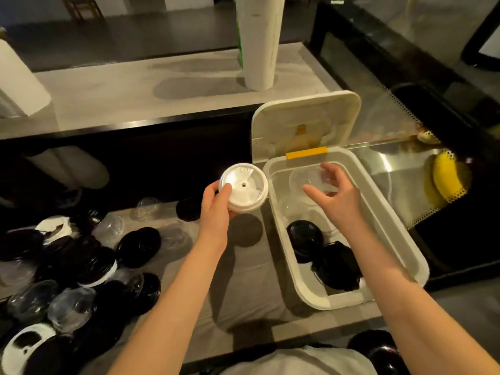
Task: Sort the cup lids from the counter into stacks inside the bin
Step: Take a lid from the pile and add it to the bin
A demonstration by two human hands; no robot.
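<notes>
My left hand point(216, 209) grips a stack of white cup lids point(244, 186) just left of the white bin point(400, 239). Over the bin's far end, my right hand point(334, 196) holds a clear dome lid point(307, 180) with spread fingers. Two stacks of black lids point(304, 238) point(336, 266) sit in the bin's near half. A heap of black, clear and white lids point(81, 261) covers the counter at the left.
The bin's hinged cover point(305, 125) stands open behind it with a yellow latch point(307, 152). A paper towel roll point(259, 41) stands on the raised ledge. A yellow banana-shaped object point(446, 180) lies to the right. Bare counter point(243, 280) lies between my arms.
</notes>
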